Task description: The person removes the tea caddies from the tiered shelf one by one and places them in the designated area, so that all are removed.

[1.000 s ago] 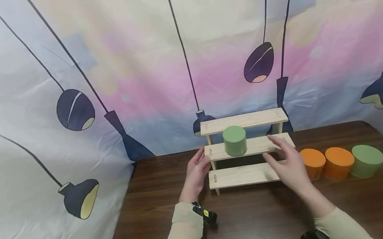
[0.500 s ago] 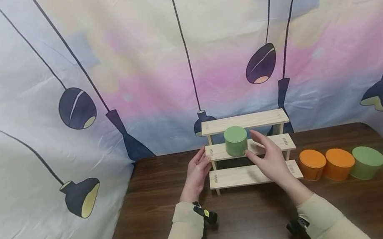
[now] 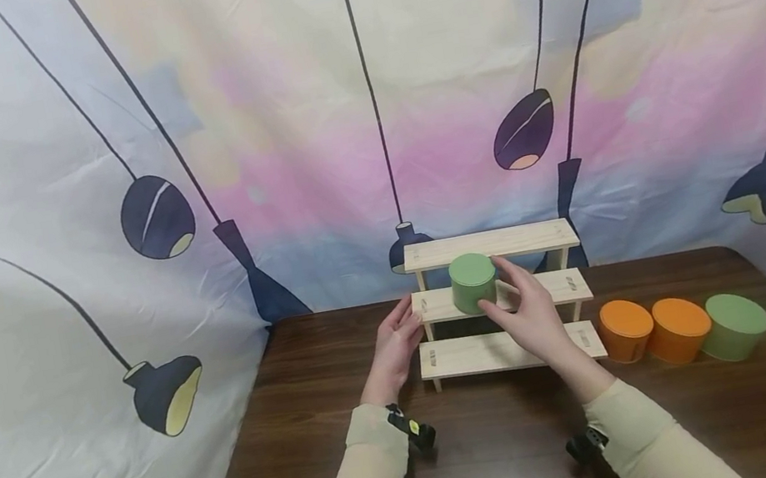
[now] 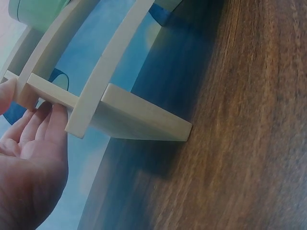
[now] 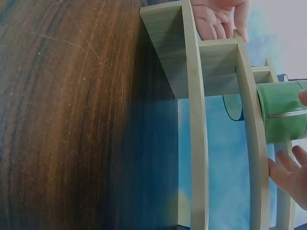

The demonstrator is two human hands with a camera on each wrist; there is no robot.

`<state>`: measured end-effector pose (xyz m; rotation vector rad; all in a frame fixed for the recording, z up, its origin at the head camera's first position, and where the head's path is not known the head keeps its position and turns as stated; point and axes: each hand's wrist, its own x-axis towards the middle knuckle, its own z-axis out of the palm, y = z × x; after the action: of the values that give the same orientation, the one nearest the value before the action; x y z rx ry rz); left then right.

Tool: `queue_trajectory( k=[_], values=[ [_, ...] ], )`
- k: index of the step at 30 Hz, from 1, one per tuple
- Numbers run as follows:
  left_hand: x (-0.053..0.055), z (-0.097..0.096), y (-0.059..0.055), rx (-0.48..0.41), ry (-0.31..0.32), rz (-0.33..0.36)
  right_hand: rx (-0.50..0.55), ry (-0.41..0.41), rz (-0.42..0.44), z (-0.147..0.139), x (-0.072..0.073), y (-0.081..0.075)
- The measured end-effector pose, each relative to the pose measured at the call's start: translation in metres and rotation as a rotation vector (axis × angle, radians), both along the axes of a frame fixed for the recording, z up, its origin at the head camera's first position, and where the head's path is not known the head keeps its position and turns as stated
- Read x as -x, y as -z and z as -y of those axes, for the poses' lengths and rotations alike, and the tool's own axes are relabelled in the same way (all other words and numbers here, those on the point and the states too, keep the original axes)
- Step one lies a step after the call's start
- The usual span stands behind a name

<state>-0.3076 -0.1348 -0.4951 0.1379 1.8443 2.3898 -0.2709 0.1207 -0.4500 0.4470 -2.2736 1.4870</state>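
A three-tier wooden display rack stands on the table. On its middle tier, left of centre, sits a round green tin with a lid. My left hand grips the left end of that tier; in the left wrist view its fingers lie behind the side panel and the thumb is in front. My right hand holds the tin from the right, thumb at its front and index finger at its far side. The right wrist view shows the green tin upright on the board, the hand cut by the edge.
Right of the rack, an orange tin, a second orange tin and another green tin stand in a row. A cloth backdrop with printed lamps hangs behind the dark wooden table.
My right hand has moved left from the rack's right end to the green tin, and its thumb and index finger have come onto it. The left hand has stayed at the rack.
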Motion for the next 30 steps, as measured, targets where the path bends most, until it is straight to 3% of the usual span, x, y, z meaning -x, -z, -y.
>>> queue_trajectory(
  k=[30],
  values=[
    [0.001, 0.000, 0.000, 0.002, 0.005, -0.005, -0.042, 0.055, 0.032, 0.016, 0.012, -0.002]
  ],
)
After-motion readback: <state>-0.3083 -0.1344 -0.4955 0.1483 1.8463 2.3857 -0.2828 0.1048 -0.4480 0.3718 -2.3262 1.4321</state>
